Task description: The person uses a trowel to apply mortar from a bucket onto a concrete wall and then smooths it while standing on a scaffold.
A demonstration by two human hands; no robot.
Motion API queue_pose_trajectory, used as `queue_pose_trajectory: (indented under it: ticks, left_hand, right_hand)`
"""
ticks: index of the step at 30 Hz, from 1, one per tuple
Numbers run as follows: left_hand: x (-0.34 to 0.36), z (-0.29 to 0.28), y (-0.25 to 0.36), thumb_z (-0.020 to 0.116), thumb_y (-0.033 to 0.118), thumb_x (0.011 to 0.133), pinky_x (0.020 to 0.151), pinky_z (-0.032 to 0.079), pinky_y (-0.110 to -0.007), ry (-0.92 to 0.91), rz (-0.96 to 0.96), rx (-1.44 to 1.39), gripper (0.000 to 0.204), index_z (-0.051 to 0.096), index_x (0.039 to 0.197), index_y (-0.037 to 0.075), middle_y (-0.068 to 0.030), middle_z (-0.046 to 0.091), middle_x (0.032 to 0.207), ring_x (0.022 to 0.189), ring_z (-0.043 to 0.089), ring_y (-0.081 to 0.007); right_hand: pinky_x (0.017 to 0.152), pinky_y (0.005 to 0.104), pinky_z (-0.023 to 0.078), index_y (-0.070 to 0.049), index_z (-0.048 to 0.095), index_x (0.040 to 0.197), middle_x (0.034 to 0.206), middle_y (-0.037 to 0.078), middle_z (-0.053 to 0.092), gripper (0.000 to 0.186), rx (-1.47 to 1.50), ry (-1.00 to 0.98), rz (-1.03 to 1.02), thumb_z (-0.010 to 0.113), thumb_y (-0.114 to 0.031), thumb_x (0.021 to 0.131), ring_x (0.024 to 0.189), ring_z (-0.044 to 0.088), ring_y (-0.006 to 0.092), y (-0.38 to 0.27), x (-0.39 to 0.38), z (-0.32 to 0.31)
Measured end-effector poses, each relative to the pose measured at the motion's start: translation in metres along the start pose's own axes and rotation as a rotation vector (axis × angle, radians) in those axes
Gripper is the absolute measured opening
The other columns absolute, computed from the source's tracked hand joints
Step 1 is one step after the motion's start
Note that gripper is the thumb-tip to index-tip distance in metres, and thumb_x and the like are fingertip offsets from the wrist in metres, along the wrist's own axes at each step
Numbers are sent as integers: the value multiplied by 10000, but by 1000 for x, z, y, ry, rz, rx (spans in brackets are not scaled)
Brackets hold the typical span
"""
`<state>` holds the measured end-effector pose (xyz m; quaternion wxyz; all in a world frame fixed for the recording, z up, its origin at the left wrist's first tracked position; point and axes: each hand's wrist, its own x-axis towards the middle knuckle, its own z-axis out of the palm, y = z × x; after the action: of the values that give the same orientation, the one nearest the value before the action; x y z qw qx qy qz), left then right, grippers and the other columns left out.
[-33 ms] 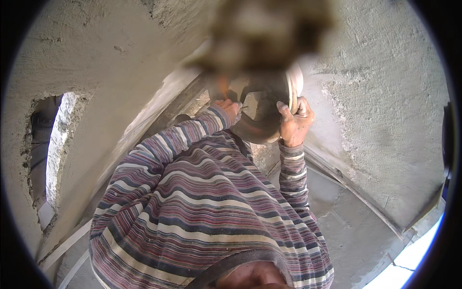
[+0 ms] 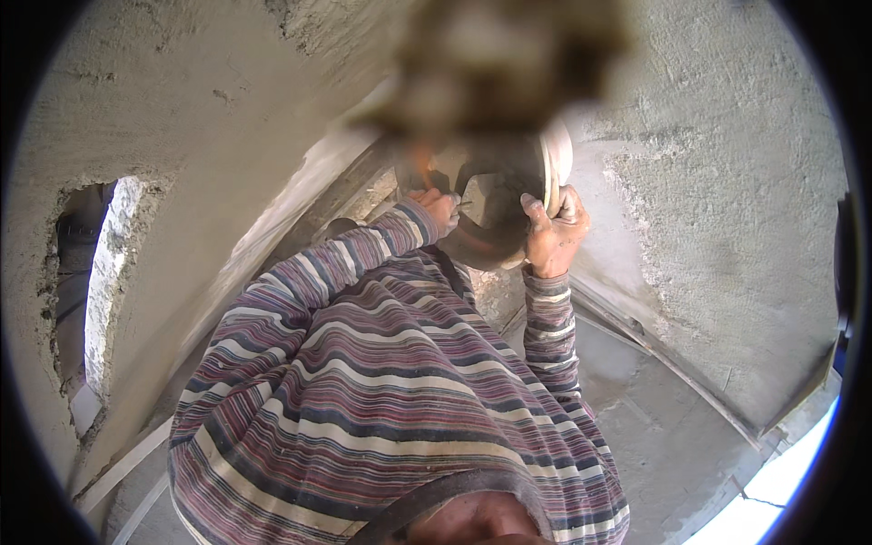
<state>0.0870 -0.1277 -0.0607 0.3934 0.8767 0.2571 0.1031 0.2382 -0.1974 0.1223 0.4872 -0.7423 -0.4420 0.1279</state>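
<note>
My right hand (image 2: 556, 234) grips the right rim of a round, dark, mortar-stained pan (image 2: 486, 243) with a pale band along that side, its thumb raised at the edge. My left hand (image 2: 433, 207) is closed at the pan's left side, its fingers curled beside a pale angular patch inside; a small thin piece shows by the fingers, too small to name. The top of the pan is hidden behind a large, blurred brown mass (image 2: 500, 50) very close to the camera.
Rough plastered walls (image 2: 727, 191) slope on both sides. The left one has a broken narrow opening (image 2: 77, 272). A grey surface (image 2: 649, 436) with straight edges lies below right, beside a bright opening (image 2: 772, 481). My striped shirt (image 2: 381, 391) fills the lower middle.
My right hand and forearm have shifted very slightly left. Otherwise the view is nearly the same.
</note>
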Motion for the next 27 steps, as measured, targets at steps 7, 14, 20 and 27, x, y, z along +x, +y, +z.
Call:
queue_pose_trajectory:
  ticks: [7,14,20,27]
  left_hand:
    - [21,-61,61,571,308,822,624,502,-458,-140,-96,60,278,616,987,90,-166,636,719,695,622,-375]
    - [25,-154,80,579,355,832,599,498,-457,5,-151,177,346,595,1034,74,-130,643,711,650,628,-345]
    - [8,-191,107,614,212,820,555,477,-396,3,98,160,204,576,937,50,-141,589,664,633,599,-330]
    - [40,-175,101,596,248,865,495,429,-316,-571,114,-565,250,590,928,6,-81,529,565,515,558,-189]
  right_hand:
    - [522,221,312,-85,399,637,619,-39,414,274,279,315,145,656,-20,704,569,339,50,9,-9,-5]
    - [554,205,299,-122,382,651,655,-67,401,291,468,573,328,648,-17,703,598,334,47,52,-28,-16]
    - [565,233,344,-94,416,679,683,-32,443,218,519,678,471,615,-7,693,606,380,74,81,-67,-27]
    - [618,251,407,-49,512,770,755,9,531,134,338,774,576,604,-46,673,656,462,105,124,-120,-68]
